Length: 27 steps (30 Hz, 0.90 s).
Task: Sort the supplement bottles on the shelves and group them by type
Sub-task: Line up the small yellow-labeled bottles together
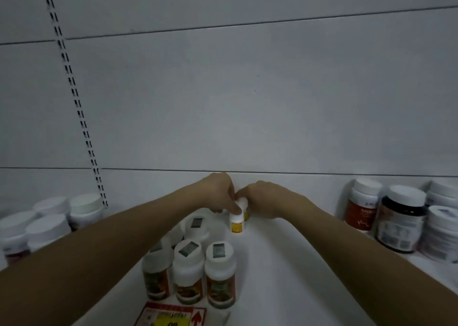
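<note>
At the back of the shelf (285, 263), the left hand (219, 193) pinches a small yellow bottle (237, 220); the right hand (266, 199) curls around another behind it. Placing step, it seems; next, release both upright, side by side.

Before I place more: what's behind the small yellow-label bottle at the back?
A sliver of a second yellow bottle shows behind the yellow-label bottle; the right hand covers the rest. The left hand hides both caps' tops.

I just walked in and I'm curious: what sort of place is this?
Probably a shop or pharmacy shelf: supplement bottles stand in rows, a price tag sits at the front edge, and a slotted shelving rail runs up the back panel.
</note>
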Each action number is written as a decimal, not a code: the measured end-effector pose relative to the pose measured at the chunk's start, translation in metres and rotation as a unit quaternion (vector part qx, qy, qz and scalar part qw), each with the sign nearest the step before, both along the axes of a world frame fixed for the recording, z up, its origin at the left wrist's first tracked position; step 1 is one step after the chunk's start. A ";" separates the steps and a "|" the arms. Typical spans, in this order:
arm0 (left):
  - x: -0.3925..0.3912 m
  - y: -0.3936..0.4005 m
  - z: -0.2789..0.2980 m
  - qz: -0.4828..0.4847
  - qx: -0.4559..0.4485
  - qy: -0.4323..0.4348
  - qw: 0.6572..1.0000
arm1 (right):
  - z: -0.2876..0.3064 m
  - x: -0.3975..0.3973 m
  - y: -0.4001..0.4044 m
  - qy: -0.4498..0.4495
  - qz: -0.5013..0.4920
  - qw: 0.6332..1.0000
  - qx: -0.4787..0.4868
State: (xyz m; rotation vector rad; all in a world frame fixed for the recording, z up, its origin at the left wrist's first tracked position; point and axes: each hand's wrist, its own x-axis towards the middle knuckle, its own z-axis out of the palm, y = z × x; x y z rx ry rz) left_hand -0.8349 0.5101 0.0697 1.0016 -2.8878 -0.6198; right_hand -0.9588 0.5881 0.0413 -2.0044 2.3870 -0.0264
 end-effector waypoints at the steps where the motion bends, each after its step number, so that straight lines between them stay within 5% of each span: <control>1: -0.004 0.001 -0.002 0.011 0.007 0.001 1.000 | -0.002 -0.004 -0.001 0.003 0.008 1.000 -0.009; 14: -0.017 0.018 0.004 0.053 -0.018 0.010 0.998 | -0.001 -0.025 -0.001 -0.054 0.024 0.998 -0.028; 27: 0.042 0.093 0.092 -0.020 0.049 0.287 0.956 | 0.126 -0.003 0.169 -0.193 -0.033 0.961 -0.194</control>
